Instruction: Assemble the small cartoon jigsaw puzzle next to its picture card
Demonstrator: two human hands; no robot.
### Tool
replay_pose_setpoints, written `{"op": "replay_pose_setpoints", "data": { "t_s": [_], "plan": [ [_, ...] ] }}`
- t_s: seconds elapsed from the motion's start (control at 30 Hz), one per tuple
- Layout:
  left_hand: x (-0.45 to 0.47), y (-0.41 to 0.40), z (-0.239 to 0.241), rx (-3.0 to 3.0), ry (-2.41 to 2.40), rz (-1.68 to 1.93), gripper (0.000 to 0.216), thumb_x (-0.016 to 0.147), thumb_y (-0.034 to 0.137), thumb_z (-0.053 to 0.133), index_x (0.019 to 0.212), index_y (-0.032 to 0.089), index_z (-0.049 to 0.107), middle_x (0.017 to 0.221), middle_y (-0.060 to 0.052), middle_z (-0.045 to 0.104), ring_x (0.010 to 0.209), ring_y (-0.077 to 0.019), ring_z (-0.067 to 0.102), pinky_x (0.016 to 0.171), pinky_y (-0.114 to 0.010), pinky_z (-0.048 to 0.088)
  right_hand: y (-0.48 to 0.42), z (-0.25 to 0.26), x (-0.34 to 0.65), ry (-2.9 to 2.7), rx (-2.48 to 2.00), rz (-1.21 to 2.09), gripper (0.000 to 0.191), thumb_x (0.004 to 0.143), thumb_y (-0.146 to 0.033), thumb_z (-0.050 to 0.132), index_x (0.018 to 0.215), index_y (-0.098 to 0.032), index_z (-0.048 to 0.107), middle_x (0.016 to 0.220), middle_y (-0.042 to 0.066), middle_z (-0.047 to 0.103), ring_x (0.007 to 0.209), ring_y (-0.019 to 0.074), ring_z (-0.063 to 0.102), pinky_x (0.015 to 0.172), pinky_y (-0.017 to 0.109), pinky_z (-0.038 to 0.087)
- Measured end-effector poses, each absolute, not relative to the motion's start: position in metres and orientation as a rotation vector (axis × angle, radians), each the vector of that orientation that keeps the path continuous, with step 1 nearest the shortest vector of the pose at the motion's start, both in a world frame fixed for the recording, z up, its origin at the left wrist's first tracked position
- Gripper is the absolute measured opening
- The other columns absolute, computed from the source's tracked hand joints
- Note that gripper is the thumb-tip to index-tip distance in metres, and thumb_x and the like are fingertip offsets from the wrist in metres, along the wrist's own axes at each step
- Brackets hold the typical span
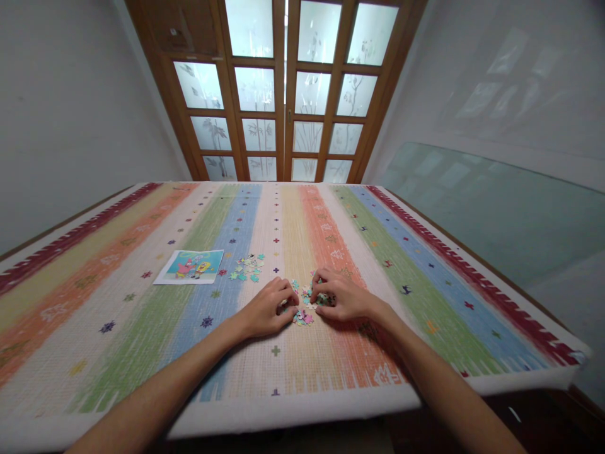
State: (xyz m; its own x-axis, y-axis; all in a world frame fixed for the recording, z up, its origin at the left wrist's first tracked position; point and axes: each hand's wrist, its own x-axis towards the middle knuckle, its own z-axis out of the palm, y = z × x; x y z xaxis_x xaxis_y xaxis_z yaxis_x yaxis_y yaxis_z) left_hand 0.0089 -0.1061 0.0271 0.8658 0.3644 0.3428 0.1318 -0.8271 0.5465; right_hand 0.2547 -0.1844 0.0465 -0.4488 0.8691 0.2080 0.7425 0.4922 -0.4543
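Small jigsaw puzzle pieces [303,316], pink, teal and pale yellow, lie in a loose heap on the striped tablecloth between my hands. At the heap's left side is my left hand [270,309], its fingers curled and the thumb bent toward the fingertips; what they pinch, if anything, is too small to make out. From the right, my right hand [344,296] arches over the heap's edge with bent fingers and thumb closed around some pieces. The palm partly hides these. A second group of loose pieces [246,268] lies beyond my left hand.
A printed picture [196,266] of a pink and a yellow cartoon figure lies flat, left of the second group. The striped tablecloth [331,353] covers a wide table whose near edge crosses below my forearms. Wooden doors with frosted panes [256,88] stand behind, between pale walls.
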Motion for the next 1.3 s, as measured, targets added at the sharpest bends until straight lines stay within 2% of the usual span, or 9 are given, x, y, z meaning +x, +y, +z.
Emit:
{"op": "replay_pose_setpoints", "data": {
  "t_s": [0.17, 0.37, 0.53, 0.63, 0.77, 0.87, 1.0, 1.17, 1.3],
  "plan": [
    [0.009, -0.104, 0.027, 2.500, 0.369, 0.676, 0.011, 0.096, 0.020, 0.055, 0.087, 0.019, 0.061, 0.090, -0.005, 0.062, 0.089, -0.0209, 0.055, 0.083, -0.036, 0.046, -0.183, 0.043, 0.255, -2.327, -1.342, 0.409, 0.016, 0.077, -0.013, 0.076, 0.090, -0.021, 0.076, 0.101, 0.007, 0.061, 0.100, 0.0246, 0.058, 0.091, 0.041, 0.048],
    [0.006, -0.101, 0.024, 2.538, 0.377, 0.693, 0.014, 0.093, 0.016, 0.055, 0.088, 0.019, 0.067, 0.089, -0.005, 0.062, 0.089, -0.0211, 0.055, 0.083, -0.037, 0.046, -0.184, 0.045, 0.255, -2.340, -1.352, 0.424, 0.011, 0.080, -0.014, 0.075, 0.089, -0.021, 0.077, 0.102, 0.007, 0.061, 0.100, 0.0243, 0.058, 0.091, 0.041, 0.048],
    [0.005, -0.102, 0.024, 2.568, 0.357, 0.694, 0.017, 0.093, 0.016, 0.054, 0.089, 0.019, 0.070, 0.088, -0.006, 0.061, 0.087, -0.0210, 0.055, 0.082, -0.037, 0.046, -0.185, 0.049, 0.258, -2.333, -1.335, 0.405, 0.022, 0.074, -0.012, 0.073, 0.093, -0.022, 0.076, 0.102, 0.007, 0.062, 0.099, 0.0253, 0.058, 0.090, 0.042, 0.049],
    [0.006, -0.102, 0.023, 2.569, 0.368, 0.704, 0.019, 0.097, 0.020, 0.053, 0.099, 0.019, 0.072, 0.091, -0.007, 0.062, 0.089, -0.0214, 0.056, 0.083, -0.037, 0.047, -0.185, 0.049, 0.261, -2.327, -1.364, 0.333, 0.026, 0.071, -0.012, 0.073, 0.096, -0.020, 0.076, 0.103, 0.009, 0.062, 0.099, 0.0267, 0.057, 0.090, 0.043, 0.049],
    [0.007, -0.101, 0.021, 2.609, 0.349, 0.674, 0.024, 0.099, 0.025, 0.055, 0.116, 0.022, 0.072, 0.097, -0.007, 0.063, 0.092, -0.0222, 0.056, 0.084, -0.038, 0.048, -0.184, 0.047, 0.264, -2.325, -1.376, 0.305, 0.020, 0.073, -0.012, 0.072, 0.091, -0.020, 0.076, 0.099, 0.008, 0.062, 0.096, 0.0260, 0.058, 0.087, 0.041, 0.049],
    [0.010, -0.100, 0.021, 2.645, 0.321, 0.642, 0.027, 0.100, 0.027, 0.056, 0.121, 0.023, 0.071, 0.099, -0.008, 0.062, 0.093, -0.0226, 0.056, 0.085, -0.038, 0.048, -0.183, 0.047, 0.265, -2.320, -1.364, 0.322, 0.015, 0.075, -0.013, 0.074, 0.088, -0.020, 0.076, 0.098, 0.008, 0.062, 0.095, 0.0247, 0.058, 0.086, 0.040, 0.049],
    [0.014, -0.100, 0.024, 2.668, 0.303, 0.627, 0.023, 0.101, 0.027, 0.055, 0.114, 0.022, 0.073, 0.097, -0.008, 0.062, 0.092, -0.0223, 0.056, 0.085, -0.037, 0.047, -0.182, 0.048, 0.267, -2.321, -1.355, 0.355, 0.013, 0.077, -0.013, 0.074, 0.087, -0.020, 0.077, 0.098, 0.007, 0.063, 0.095, 0.0241, 0.059, 0.087, 0.039, 0.048],
    [0.020, -0.099, 0.027, 2.645, 0.373, 0.660, 0.018, 0.100, 0.026, 0.054, 0.097, 0.020, 0.071, 0.096, -0.007, 0.062, 0.092, -0.0222, 0.057, 0.086, -0.038, 0.048, -0.181, 0.049, 0.272, -2.348, -1.324, 0.401, 0.029, 0.067, -0.004, 0.068, 0.089, -0.020, 0.077, 0.100, 0.007, 0.063, 0.095, 0.0245, 0.060, 0.089, 0.041, 0.048],
    [0.030, -0.095, 0.027, 2.637, 0.437, 0.689, 0.019, 0.099, 0.026, 0.054, 0.108, 0.020, 0.071, 0.099, -0.008, 0.063, 0.096, -0.0236, 0.058, 0.088, -0.040, 0.050, -0.176, 0.047, 0.280, -2.286, -1.348, 0.360, 0.029, 0.071, -0.004, 0.065, 0.092, -0.019, 0.076, 0.098, 0.007, 0.063, 0.095, 0.0245, 0.060, 0.087, 0.040, 0.049]
  ]
}}
